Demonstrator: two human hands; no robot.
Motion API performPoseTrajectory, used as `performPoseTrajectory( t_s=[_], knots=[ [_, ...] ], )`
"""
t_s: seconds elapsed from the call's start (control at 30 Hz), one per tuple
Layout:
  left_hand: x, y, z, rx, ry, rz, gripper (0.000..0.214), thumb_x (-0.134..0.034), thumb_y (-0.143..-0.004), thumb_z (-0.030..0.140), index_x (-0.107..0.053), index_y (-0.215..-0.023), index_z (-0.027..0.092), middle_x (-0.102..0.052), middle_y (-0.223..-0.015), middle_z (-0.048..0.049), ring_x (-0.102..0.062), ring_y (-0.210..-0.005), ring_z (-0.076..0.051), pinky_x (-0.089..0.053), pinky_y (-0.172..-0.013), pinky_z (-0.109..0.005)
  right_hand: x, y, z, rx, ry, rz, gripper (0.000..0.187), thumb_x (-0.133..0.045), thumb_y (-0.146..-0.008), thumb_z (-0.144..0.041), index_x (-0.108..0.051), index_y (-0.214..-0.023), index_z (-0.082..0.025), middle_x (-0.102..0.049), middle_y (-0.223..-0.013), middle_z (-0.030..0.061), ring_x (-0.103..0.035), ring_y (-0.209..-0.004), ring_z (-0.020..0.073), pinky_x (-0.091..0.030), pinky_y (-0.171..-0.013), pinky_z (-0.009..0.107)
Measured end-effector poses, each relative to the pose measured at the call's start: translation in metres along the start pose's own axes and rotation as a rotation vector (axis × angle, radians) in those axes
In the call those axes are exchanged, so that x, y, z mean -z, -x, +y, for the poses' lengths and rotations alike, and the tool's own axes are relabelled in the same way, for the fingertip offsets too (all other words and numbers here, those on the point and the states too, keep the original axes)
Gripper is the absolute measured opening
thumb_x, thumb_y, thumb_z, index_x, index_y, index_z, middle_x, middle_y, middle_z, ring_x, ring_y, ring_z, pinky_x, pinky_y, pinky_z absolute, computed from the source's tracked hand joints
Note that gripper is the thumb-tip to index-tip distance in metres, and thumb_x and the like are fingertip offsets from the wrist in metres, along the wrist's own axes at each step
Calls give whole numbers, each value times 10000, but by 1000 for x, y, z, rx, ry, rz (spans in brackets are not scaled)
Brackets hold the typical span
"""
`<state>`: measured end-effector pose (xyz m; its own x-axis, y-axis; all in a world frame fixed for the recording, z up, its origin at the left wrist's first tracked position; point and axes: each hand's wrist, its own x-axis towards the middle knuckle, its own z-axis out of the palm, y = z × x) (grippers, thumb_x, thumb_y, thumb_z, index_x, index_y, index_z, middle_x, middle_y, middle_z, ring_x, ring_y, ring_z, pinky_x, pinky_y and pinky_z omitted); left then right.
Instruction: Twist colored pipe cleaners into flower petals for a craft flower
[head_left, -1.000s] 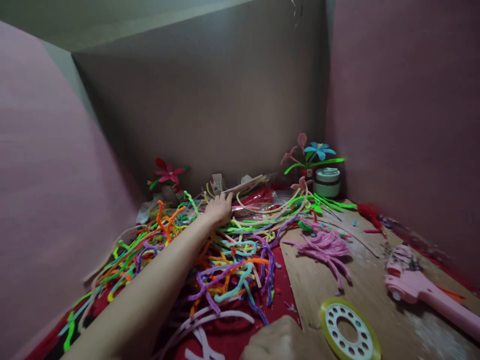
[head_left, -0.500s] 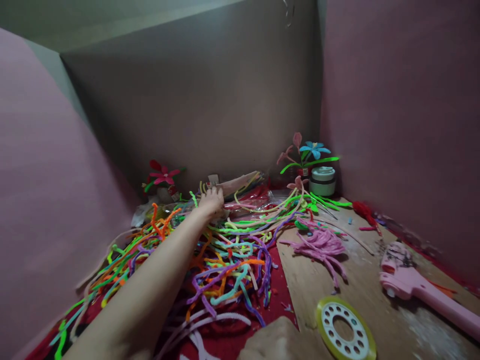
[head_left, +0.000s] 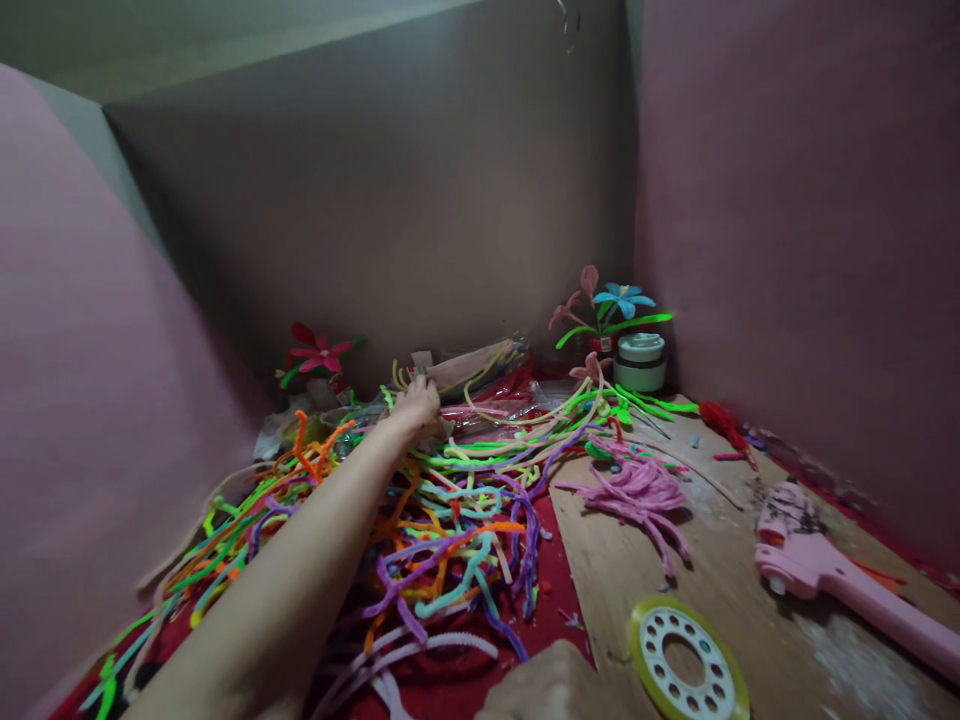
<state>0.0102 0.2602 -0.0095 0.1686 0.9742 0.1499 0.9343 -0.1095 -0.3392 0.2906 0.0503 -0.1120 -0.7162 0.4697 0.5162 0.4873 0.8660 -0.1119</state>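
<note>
The left hand [head_left: 415,404] reaches across the pipe cleaners [head_left: 450,500] heaped on the desk [head_left: 750,620], its grip closed on a packet [head_left: 480,362] of stems at the back wall. The right hand [head_left: 547,685] rests at the near edge; its grip cannot be determined. A jar [head_left: 640,361] stands closed beside the tape roll [head_left: 686,665].

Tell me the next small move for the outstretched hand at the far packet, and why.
Probably lift the flat clear plastic packet of pipe cleaners slightly toward the body. The left hand seems to grip its near end, and the heap of loose colourful pipe cleaners lies beneath it and could snag.
</note>
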Motion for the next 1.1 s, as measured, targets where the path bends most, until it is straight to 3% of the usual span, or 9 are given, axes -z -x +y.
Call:
performPoseTrajectory(
  t_s=[0.1,0.2,0.53,0.8,0.97,1.03,1.1],
  knots=[
    [-1,-1,-1,4,15,16,879,-719,-489,368,-372,-1250,97,-403,-1281,-202,-460,-1144,-307,-419,-868,-346,-19,-11,-18,5,-4,9,390,-288,-864,-321,-558,-591,-259,-536,-544,-18,-537,-575,100,-417,-432,171],
    [-2,-1,-3,8,29,28,910,-722,-481,374,-351,-1257,79,-388,-1289,-212,-457,-1153,-315,-418,-877,-345,-24,-14,-22,8,-12,14,396,-287,-867,-324,-557,-586,-257,-545,-553,-15,-545,-584,100,-423,-439,175],
    [3,4,-6,1,69,21,934,-707,-505,390,-293,-1291,102,-366,-1314,-187,-497,-1130,-289,-419,-880,-285,29,30,42,4,-31,-37,385,-298,-863,-320,-526,-561,-250,-517,-512,-23,-537,-559,102,-397,-413,182],
    [5,4,-5,-8,43,0,911,-683,-535,395,-299,-1309,105,-368,-1322,-188,-503,-1121,-283,-422,-867,-281,29,40,50,-11,-54,-85,444,-204,-868,-302,-495,-539,-238,-457,-458,-24,-510,-510,100,-361,-371,175],
    [7,11,4,-28,-25,69,764,-653,-626,332,-358,-1282,77,-341,-1335,-240,-384,-1210,-365,-346,-948,-411,30,41,51,-23,-73,-99,445,-187,-867,-292,-490,-546,-238,-461,-457,-21,-518,-527,100,-347,-360,161],
    [9,19,11,-62,-51,123,615,-558,-732,273,-362,-1283,85,-287,-1376,-240,-263,-1280,-380,-233,-1012,-481,31,41,50,-27,-80,-101,450,-178,-869,-292,-486,-546,-236,-468,-461,-21,-521,-531,99,-342,-357,156],
    [10,26,19,-127,-62,138,452,-447,-809,226,-408,-1249,128,-340,-1352,-201,-265,-1282,-340,-191,-1027,-481,31,40,48,-29,-88,-103,453,-174,-872,-293,-483,-547,-233,-479,-470,-22,-525,-535,96,-342,-359,152]
  ],
)
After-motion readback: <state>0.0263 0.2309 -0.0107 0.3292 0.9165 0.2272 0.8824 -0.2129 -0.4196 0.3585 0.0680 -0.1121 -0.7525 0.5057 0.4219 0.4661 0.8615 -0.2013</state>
